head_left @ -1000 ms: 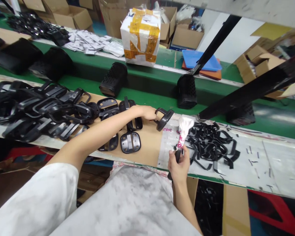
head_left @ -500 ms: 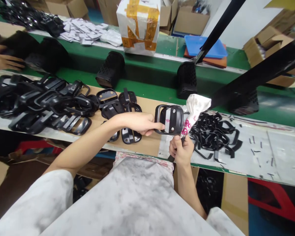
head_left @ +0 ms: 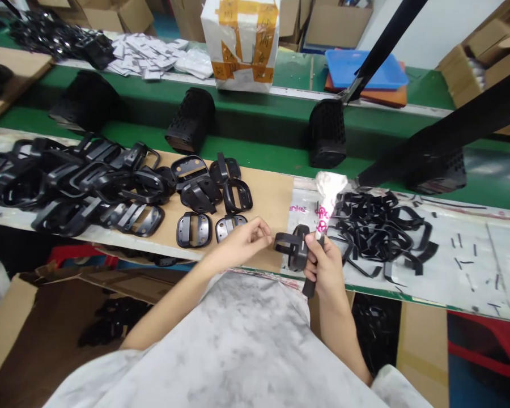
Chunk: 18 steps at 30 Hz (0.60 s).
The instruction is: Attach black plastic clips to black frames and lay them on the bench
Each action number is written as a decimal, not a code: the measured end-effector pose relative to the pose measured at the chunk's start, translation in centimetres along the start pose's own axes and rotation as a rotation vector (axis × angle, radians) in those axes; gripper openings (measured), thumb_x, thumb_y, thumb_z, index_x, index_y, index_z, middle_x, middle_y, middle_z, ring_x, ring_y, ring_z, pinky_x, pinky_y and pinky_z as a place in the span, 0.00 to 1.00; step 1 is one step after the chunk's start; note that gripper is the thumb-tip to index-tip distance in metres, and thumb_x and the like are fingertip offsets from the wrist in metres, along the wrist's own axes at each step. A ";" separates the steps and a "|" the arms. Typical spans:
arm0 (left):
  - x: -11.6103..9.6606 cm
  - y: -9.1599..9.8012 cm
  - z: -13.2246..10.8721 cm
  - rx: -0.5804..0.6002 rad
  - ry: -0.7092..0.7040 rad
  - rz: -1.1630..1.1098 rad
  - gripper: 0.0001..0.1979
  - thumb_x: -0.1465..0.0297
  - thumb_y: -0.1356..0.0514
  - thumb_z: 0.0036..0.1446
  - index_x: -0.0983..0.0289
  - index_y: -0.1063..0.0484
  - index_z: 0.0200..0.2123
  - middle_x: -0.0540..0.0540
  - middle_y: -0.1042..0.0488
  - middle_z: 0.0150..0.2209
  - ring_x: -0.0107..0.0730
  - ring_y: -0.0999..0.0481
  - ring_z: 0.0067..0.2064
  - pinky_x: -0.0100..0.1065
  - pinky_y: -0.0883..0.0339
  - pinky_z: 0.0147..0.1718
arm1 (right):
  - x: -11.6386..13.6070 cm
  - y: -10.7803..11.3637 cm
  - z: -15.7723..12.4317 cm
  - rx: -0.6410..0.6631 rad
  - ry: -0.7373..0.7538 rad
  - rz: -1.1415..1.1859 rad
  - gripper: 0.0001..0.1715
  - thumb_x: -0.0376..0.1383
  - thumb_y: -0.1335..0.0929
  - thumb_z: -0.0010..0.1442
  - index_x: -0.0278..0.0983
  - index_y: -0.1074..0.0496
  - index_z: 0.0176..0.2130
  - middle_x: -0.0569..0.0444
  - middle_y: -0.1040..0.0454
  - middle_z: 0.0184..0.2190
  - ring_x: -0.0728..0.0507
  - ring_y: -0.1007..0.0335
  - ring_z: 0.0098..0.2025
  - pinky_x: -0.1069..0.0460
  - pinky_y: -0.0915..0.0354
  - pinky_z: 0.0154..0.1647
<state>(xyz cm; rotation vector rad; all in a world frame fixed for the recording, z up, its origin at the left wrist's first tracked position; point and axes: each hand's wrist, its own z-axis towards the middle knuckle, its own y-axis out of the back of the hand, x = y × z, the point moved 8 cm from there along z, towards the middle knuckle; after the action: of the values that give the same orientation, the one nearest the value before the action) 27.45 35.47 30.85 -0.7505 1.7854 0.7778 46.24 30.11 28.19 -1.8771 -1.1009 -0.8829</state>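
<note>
Here the black plastic frame (head_left: 292, 247) serves as landmark, held just above the near edge of the workbench (head_left: 450, 283). Far to its left lies a heap of black frames (head_left: 76, 181). Nearer on that side, the left hand (head_left: 242, 243) pinches the frame's left end between thumb and fingertips. To the frame's right, touching it, the right hand (head_left: 325, 266) is closed around a tool wrapped in white cloth (head_left: 325, 195). The frame's long axis runs between the hands. Beyond lie black trimmings (head_left: 382, 226).

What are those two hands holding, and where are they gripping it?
The left hand pinches a black plastic frame by its left edge. The right hand grips a dark-handled tool, its top wrapped in white plastic.
</note>
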 end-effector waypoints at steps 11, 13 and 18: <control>1.8 -4.2 4.4 -0.273 -0.045 0.772 0.09 0.66 0.41 0.71 0.63 0.30 0.50 0.62 0.20 0.47 0.50 0.19 0.50 0.44 0.29 0.50 | -0.2 0.8 2.3 -0.120 0.066 -0.005 0.32 0.54 0.18 0.49 0.41 0.33 0.37 0.72 0.42 0.17 0.58 0.56 0.12 0.62 0.53 0.07; 1.2 -3.8 5.6 -0.228 -0.096 0.881 0.08 0.70 0.42 0.70 0.63 0.29 0.50 0.61 0.18 0.46 0.49 0.18 0.51 0.45 0.30 0.53 | 0.4 0.7 2.5 -0.122 0.125 -0.026 0.31 0.54 0.19 0.50 0.41 0.33 0.38 0.71 0.42 0.17 0.57 0.54 0.12 0.61 0.52 0.08; -0.1 -1.9 8.7 -0.191 -0.124 0.993 0.10 0.71 0.42 0.69 0.64 0.28 0.52 0.60 0.17 0.47 0.49 0.18 0.50 0.44 0.32 0.52 | 1.3 0.4 3.0 -0.099 0.215 -0.086 0.29 0.56 0.21 0.54 0.41 0.33 0.37 0.69 0.41 0.19 0.56 0.52 0.13 0.60 0.52 0.09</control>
<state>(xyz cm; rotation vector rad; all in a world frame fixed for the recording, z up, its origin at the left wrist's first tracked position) 33.67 41.23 28.16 0.1411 1.9458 1.6084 47.64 33.04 27.80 -1.7754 -1.0281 -1.1775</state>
